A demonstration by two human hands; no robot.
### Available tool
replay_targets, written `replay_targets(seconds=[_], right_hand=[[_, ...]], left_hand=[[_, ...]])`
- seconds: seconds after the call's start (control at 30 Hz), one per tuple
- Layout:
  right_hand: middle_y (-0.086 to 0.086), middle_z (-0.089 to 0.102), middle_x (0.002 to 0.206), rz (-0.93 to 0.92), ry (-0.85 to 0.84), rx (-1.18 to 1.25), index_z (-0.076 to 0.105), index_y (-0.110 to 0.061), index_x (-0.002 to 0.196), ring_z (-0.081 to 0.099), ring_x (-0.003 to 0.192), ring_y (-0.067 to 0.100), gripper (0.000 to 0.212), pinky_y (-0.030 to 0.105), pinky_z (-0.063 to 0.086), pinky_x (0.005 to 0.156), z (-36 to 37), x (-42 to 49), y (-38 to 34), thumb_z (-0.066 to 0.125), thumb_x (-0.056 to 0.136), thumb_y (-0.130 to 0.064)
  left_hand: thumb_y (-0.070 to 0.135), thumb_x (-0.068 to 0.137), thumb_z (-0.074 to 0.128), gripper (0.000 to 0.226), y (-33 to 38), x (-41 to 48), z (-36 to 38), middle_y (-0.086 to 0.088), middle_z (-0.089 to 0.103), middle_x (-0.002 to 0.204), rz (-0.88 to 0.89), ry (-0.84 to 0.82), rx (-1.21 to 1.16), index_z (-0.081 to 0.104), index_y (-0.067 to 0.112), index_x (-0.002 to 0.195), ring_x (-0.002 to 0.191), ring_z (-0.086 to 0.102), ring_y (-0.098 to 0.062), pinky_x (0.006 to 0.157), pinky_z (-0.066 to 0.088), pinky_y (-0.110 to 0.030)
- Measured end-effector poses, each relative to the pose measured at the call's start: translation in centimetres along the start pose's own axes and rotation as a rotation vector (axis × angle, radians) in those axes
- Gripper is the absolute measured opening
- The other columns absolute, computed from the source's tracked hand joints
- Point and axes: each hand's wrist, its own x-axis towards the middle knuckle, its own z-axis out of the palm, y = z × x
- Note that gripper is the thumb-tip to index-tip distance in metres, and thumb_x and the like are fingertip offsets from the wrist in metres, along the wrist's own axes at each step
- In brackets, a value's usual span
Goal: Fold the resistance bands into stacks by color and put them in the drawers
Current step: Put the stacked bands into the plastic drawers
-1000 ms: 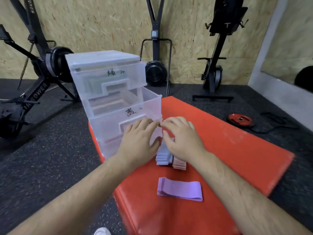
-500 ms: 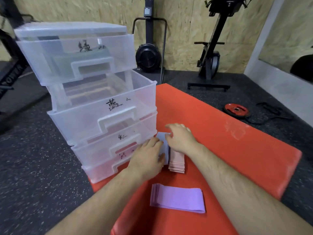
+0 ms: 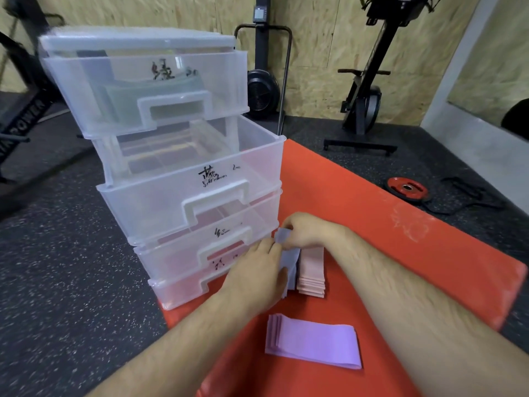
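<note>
A clear plastic drawer unit (image 3: pixel 160 116) stands on the left end of an orange mat (image 3: pixel 372 239); its second drawer (image 3: pixel 194 196) is pulled out. Both my hands grip a stack of folded blue bands (image 3: pixel 290 265) in front of the lowest drawers: my left hand (image 3: pixel 257 273) holds its near end and my right hand (image 3: pixel 306 233) pinches its far end. A pink folded stack (image 3: pixel 312 273) lies just right of it. A purple folded stack (image 3: pixel 315 343) lies nearer to me on the mat. Green bands show through the top drawer (image 3: pixel 148 90).
Black speckled rubber floor surrounds the mat. A red weight plate (image 3: pixel 408 189) lies on the floor at the right. Exercise machines (image 3: pixel 369 90) stand against the plywood wall behind, and a dark machine frame (image 3: pixel 20 110) is at far left.
The view has moved closer and lower toward the drawers. My hands came down from the drawer front to the blue stack and now hold its two ends, lifting it slightly.
</note>
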Motion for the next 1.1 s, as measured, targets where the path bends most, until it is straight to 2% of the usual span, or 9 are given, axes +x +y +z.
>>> replay_targets(seconds=[0.17,0.27,0.33,0.4,0.47,0.6,0.8,0.97,1.1], right_hand=[[0.0,0.065,0.089,-0.133,0.155,-0.037,0.065,-0.023,0.086,0.061,0.086,0.025,0.029,0.043,0.052,0.078,-1.3,-5.7,-1.1,0.07,0.064,-0.042],[-0.004,0.062,0.093,-0.217,0.215,-0.04,0.067,-0.024,0.091,0.06,0.089,0.022,0.053,0.042,0.052,0.082,-2.2,-9.8,-2.0,0.052,0.051,-0.054],[-0.006,0.061,0.1,-0.254,0.224,-0.029,0.069,-0.025,0.101,0.059,0.095,0.018,0.061,0.038,0.05,0.087,-2.9,-12.5,-3.0,0.048,0.052,-0.055],[-0.007,0.06,0.103,-0.295,0.252,0.001,0.069,-0.025,0.104,0.059,0.097,0.017,0.06,0.039,0.049,0.088,-3.9,-15.1,-4.3,0.049,0.055,-0.053],[-0.007,0.06,0.102,-0.346,0.286,0.043,0.07,-0.024,0.102,0.059,0.097,0.016,0.054,0.04,0.05,0.086,-5.0,-17.4,-5.7,0.053,0.057,-0.049],[-0.004,0.06,0.101,-0.431,0.344,0.135,0.07,-0.021,0.1,0.06,0.095,0.016,0.044,0.04,0.051,0.085,-7.3,-20.6,-8.1,0.06,0.061,-0.041],[0.003,0.068,0.103,-0.557,0.414,0.376,0.071,-0.02,0.103,0.066,0.094,0.014,0.03,0.038,0.053,0.088,-10.9,-21.6,-10.6,0.075,0.074,-0.013],[0.003,0.072,0.095,-0.581,0.403,0.447,0.067,-0.025,0.096,0.063,0.082,0.011,0.028,0.042,0.056,0.081,-14.2,-19.0,-13.3,0.074,0.072,-0.014],[-0.003,0.07,0.089,-0.507,0.48,0.318,0.064,-0.025,0.092,0.06,0.072,0.009,0.025,0.033,0.054,0.071,-16.5,-15.3,-15.7,0.074,0.072,-0.013]], left_hand=[[0.028,0.093,0.054,0.056,0.3,-1.7,-0.8,-0.005,0.043,0.138,-0.019,0.103,-0.237,0.035,0.012,0.144,0.122,0.05,-0.025,0.099,0.043,-0.034],[0.027,0.091,0.061,0.072,1.3,-3.4,-2.1,-0.005,0.036,0.15,-0.018,0.222,-0.373,0.025,0.009,0.152,0.133,0.038,-0.017,0.105,0.019,-0.007],[0.034,0.091,0.064,0.08,1.7,-4.5,-3.0,0.003,0.034,0.151,-0.017,0.262,-0.414,0.022,0.009,0.154,0.136,0.033,-0.009,0.104,0.01,-0.002],[0.043,0.087,0.067,0.082,2.2,-5.6,-4.0,0.012,0.041,0.148,-0.033,0.246,-0.51,0.024,0.023,0.153,0.133,0.042,-0.006,0.111,0.028,-0.017],[0.036,0.084,0.07,0.065,2.6,-7.0,-4.9,0.008,0.068,0.12,-0.055,0.184,-0.699,0.037,0.038,0.139,0.107,0.067,-0.016,0.094,0.053,-0.041],[0.016,0.089,0.073,0.044,3.1,-9.5,-8.6,-0.01,0.071,0.087,-0.146,0.056,-1.122,0.049,0.017,0.125,0.075,0.071,-0.024,0.07,0.059,-0.046],[0.01,0.083,0.077,0.045,2.3,-12.0,-19.1,-0.015,0.072,0.097,-0.127,0.1,-0.935,0.054,0.013,0.121,0.078,0.073,-0.031,0.064,0.06,-0.03],[0.045,0.078,0.079,0.046,-0.9,-10.7,-28.1,0.018,0.067,0.102,-0.111,0.24,-0.26,0.058,0.037,0.118,0.081,0.068,-0.003,0.073,0.055,-0.022],[0.049,0.081,0.076,0.054,-3.3,-6.3,-30.6,0.009,0.069,0.108,-0.159,0.21,-0.006,0.056,0.031,0.127,0.085,0.068,-0.01,0.069,0.054,-0.021]])
